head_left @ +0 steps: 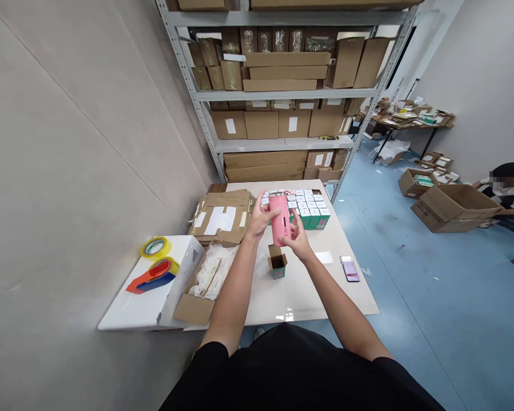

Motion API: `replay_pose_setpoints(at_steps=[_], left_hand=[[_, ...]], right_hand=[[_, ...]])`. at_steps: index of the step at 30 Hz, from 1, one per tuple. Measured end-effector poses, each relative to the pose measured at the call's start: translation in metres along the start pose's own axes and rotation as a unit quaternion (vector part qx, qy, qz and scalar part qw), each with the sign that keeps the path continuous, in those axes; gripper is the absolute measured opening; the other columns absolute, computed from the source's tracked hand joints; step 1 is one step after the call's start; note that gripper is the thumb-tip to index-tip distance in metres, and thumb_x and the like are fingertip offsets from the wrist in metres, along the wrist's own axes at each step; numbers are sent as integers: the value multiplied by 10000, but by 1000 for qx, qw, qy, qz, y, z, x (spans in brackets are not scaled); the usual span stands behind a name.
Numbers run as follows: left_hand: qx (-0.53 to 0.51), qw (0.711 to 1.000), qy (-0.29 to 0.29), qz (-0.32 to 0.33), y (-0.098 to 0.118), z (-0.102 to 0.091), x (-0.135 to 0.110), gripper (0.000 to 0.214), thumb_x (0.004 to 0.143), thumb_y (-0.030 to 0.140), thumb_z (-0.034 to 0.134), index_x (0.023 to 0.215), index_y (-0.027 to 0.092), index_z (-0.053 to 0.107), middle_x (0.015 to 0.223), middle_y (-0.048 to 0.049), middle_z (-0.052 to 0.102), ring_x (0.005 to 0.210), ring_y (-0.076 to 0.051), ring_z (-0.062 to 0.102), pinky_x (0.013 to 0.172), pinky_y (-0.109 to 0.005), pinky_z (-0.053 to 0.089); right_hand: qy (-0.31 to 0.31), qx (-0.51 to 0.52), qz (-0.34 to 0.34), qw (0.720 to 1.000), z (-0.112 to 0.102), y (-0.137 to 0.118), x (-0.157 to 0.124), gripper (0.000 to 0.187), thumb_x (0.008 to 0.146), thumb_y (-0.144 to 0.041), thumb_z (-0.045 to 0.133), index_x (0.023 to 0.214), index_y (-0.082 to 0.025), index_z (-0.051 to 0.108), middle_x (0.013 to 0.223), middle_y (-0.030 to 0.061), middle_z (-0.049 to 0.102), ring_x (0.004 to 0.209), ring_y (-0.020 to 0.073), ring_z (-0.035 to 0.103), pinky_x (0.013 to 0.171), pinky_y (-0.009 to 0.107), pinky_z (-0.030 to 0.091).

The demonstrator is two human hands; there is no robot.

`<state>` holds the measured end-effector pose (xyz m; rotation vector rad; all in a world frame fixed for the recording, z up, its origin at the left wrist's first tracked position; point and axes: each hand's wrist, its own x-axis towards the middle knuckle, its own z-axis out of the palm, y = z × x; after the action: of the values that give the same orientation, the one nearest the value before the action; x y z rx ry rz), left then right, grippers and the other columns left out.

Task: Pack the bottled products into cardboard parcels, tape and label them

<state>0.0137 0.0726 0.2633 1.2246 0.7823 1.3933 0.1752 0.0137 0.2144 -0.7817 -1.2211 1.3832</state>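
Both my hands hold a pink cylindrical bottle point(280, 221) upright above the table point(308, 291). My left hand point(260, 218) grips its upper left side with curled fingers. My right hand point(297, 238) wraps its lower right side. Directly below the bottle stands a small open green carton point(277, 265) with its brown flaps up. Behind the bottle, several small white-and-green boxes point(312, 206) are packed in rows.
A box of white plastic bags point(211, 275), flattened cartons point(221, 220), tape rolls point(156, 248) and a red-blue dispenser point(151, 278) lie at left. A phone point(350, 269) and white card point(324, 257) lie at right. Shelving point(282, 97) stands behind. A person point(508, 188) sits among boxes far right.
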Motion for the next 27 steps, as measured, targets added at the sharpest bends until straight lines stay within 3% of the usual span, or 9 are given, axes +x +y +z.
replay_pose_setpoints(at_steps=[4,9,13,19,24,27], left_hand=[[18,1000,9,0,-4,0,1,1326,694,430,973,1712,337,128,1305,-115,690,1168,-280,702,1055,-452,558],[-5,1000,6,-15,-5,2,0,1306,719,420,961,1715,306,123,1237,-116,725,1105,-275,719,1023,-457,573],[20,1000,10,-19,-5,5,-2,1301,682,407,983,1704,322,184,1348,-132,673,1178,-289,692,1030,-449,568],[12,1000,7,-11,-8,8,-6,1305,683,410,979,1704,293,175,1204,-101,732,1094,-271,715,1017,-461,572],[19,1000,21,-1,-10,13,-11,1257,676,394,983,1687,320,239,1264,-110,712,1127,-279,711,1017,-453,575],[1,999,30,-17,-8,17,-15,1318,657,393,995,1697,296,191,1146,-91,748,1039,-272,731,995,-473,582]], right_hand=[[64,-57,-32,996,2,-1,-2,1365,621,-386,963,1698,-365,124,1186,44,690,1104,272,690,1020,457,564],[7,-13,-6,1000,0,0,-3,1294,704,-430,895,1702,-392,73,1230,43,699,1119,270,695,989,445,576],[51,-41,-11,998,-2,1,-4,1399,626,-379,951,1700,-395,55,1240,45,684,1129,276,683,1009,459,568],[15,-11,-9,1000,-5,3,-8,1326,699,-423,906,1704,-393,42,1224,39,698,1094,256,700,993,444,577],[74,-71,-38,994,-7,6,-12,1398,623,-385,969,1709,-363,89,1157,40,699,1048,259,696,991,448,580],[46,-53,-30,997,-8,9,-14,1385,671,-426,945,1712,-366,33,1204,50,696,1089,263,693,1001,450,574]])
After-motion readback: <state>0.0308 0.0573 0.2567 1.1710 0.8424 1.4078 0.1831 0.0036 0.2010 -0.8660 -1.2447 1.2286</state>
